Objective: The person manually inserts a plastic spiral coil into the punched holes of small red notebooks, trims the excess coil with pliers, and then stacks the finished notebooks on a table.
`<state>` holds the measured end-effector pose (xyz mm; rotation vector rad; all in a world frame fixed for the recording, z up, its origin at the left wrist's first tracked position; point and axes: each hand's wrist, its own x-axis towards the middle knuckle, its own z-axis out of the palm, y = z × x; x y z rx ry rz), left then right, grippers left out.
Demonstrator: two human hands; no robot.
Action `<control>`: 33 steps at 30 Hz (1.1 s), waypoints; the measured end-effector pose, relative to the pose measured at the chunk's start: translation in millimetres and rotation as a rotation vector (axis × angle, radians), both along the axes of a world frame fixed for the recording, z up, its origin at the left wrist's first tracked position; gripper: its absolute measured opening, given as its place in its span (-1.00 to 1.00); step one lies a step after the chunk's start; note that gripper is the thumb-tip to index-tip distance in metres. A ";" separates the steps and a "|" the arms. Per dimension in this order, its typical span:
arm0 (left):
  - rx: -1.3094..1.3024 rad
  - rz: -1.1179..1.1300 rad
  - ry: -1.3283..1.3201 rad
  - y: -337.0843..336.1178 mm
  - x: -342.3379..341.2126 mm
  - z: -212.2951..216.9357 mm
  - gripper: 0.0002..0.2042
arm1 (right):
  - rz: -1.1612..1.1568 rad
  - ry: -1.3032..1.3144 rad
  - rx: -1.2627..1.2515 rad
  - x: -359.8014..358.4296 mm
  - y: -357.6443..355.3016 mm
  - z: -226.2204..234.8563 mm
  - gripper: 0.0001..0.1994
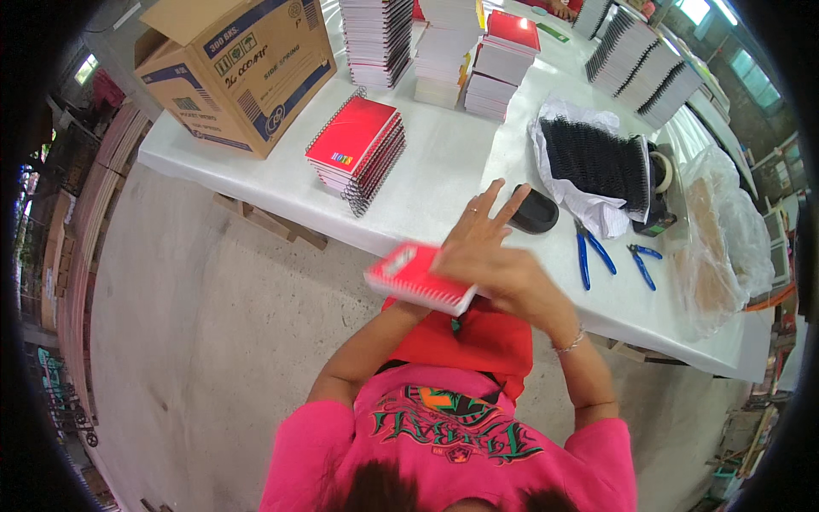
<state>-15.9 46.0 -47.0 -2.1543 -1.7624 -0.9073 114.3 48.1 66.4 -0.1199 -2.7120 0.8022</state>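
Observation:
In front of my body is a small red-covered notebook (418,273), tilted and slightly blurred, with a row of punched notches along its near edge. My right hand (503,277), smeared by motion, grips it at its right end. My left hand (482,226) reaches past its far side with fingers spread; my left wrist is hidden beneath it. Beyond them, on the table, sits a short stack of red spiral notebooks (354,141), wire coils sticking out. A black oval object (535,211) lies just right of my left fingertips.
The white table (426,192) holds a cardboard box (247,77), tall notebook stacks (375,43), black coils on white wrapping (593,162), blue-handled pliers (595,256), smaller blue-handled cutters (644,264) and a clear plastic bag (717,239). Another person's hand (560,9) shows at the far edge.

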 end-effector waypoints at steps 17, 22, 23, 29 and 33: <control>-0.116 -0.129 -0.445 -11.4 -9.4 18.1 -0.23 | -0.767 0.995 -0.484 11.6 19.6 -19.9 -0.74; 0.092 -0.160 -1.116 -16.2 -13.7 35.3 -0.28 | -0.712 0.936 -0.679 15.6 25.2 -27.6 -0.69; 0.219 -0.060 -0.996 -20.3 -13.8 44.9 -0.30 | -0.725 0.879 -0.718 16.1 26.3 -34.2 -0.69; 0.104 0.087 -0.146 -31.2 -9.7 85.0 -0.58 | -0.729 0.532 -0.773 11.5 28.9 -92.3 -0.77; -0.039 0.073 -0.186 -29.8 -22.7 61.9 -0.63 | -0.594 0.330 -0.421 13.1 44.5 -72.5 -0.66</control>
